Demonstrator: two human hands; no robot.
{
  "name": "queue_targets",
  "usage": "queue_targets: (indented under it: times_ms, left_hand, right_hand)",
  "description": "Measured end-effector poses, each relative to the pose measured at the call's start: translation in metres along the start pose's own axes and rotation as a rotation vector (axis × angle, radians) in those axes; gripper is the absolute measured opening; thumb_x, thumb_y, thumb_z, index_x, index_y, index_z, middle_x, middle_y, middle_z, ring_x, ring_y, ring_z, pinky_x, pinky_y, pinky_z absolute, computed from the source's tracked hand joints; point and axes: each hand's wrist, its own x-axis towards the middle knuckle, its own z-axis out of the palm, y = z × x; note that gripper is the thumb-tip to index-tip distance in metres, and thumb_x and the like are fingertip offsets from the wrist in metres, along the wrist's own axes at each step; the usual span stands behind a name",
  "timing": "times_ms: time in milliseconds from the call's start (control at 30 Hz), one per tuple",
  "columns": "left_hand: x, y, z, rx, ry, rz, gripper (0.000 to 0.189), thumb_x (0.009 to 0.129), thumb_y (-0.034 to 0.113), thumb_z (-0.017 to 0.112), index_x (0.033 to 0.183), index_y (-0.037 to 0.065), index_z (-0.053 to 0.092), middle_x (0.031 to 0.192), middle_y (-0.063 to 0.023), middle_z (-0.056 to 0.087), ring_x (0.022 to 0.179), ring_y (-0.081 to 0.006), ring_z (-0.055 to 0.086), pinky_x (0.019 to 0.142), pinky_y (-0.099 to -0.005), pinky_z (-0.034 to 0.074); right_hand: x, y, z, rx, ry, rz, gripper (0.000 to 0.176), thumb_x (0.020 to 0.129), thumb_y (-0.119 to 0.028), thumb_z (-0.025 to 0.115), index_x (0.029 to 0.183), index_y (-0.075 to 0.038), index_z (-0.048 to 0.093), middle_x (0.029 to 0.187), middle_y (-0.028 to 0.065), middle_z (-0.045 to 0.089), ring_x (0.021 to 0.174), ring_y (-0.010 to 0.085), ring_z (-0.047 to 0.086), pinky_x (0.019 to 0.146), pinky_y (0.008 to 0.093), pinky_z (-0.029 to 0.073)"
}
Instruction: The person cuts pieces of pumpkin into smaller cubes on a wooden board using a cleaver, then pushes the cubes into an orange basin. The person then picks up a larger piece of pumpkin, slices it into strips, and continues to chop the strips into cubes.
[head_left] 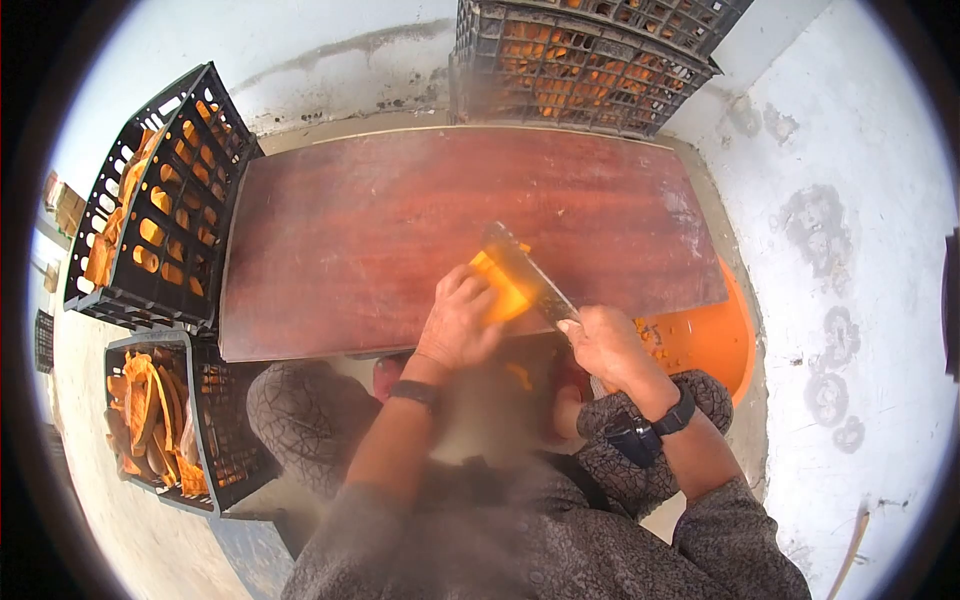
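Note:
On the reddish-brown board, near its front edge, lies an orange piece that looks like pumpkin. My left hand is closed on its left side, with the fingers bent over it. My right hand grips the handle of a wide-bladed knife, whose blade slants up and left against the piece's right side. A small orange bit shows beyond the blade. The knife handle is mostly hidden in my right hand.
The board spans the middle. Black crates with orange pieces stand at the left, and more crates stand behind. A lower-left crate holds cut slices. An orange basin with small bits sits under the board's right front corner.

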Motion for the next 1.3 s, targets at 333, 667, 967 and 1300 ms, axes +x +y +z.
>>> queue_targets:
  times_ms: [333, 667, 967, 1300]
  left_hand:
    - [0.003, -0.002, -0.001, -0.023, 0.006, -0.018, 0.040, 0.067, 0.021, 0.067, 0.102, 0.003, 0.065, 0.106, -0.0156, 0.057, 0.114, -0.0395, 0.047, 0.101, -0.0516, 0.037]
    - [0.002, -0.001, -0.002, -0.008, -0.022, -0.028, 0.043, 0.068, 0.020, 0.067, 0.108, 0.006, 0.063, 0.116, -0.0154, 0.056, 0.119, -0.0397, 0.044, 0.102, -0.0508, 0.036]
    - [0.002, 0.001, -0.001, -0.006, -0.010, -0.024, 0.042, 0.068, 0.019, 0.067, 0.107, 0.005, 0.064, 0.115, -0.0161, 0.056, 0.119, -0.0398, 0.045, 0.102, -0.0506, 0.036]
    - [0.002, -0.002, 0.002, -0.026, 0.007, -0.042, 0.042, 0.068, 0.023, 0.067, 0.104, 0.001, 0.065, 0.109, -0.0167, 0.058, 0.116, -0.0404, 0.046, 0.102, -0.0518, 0.036]
  right_hand:
    - [-0.003, -0.002, -0.001, -0.019, -0.019, 0.047, 0.032, 0.090, -0.026, 0.057, 0.076, 0.002, 0.064, 0.072, 0.0257, 0.062, 0.071, 0.0453, 0.060, 0.066, 0.0521, 0.047]
    - [-0.006, -0.016, -0.009, -0.065, 0.008, -0.005, 0.034, 0.092, -0.027, 0.058, 0.076, 0.003, 0.062, 0.067, 0.0261, 0.059, 0.065, 0.0443, 0.060, 0.059, 0.0491, 0.046]
    - [-0.008, -0.020, -0.007, -0.124, -0.021, 0.008, 0.027, 0.090, -0.022, 0.056, 0.074, -0.003, 0.066, 0.069, 0.0208, 0.063, 0.069, 0.0410, 0.062, 0.064, 0.0502, 0.047]
    - [0.011, -0.023, -0.009, -0.142, -0.142, 0.017, 0.031, 0.091, -0.023, 0.057, 0.078, 0.004, 0.065, 0.075, 0.0282, 0.062, 0.077, 0.0460, 0.061, 0.069, 0.0504, 0.047]
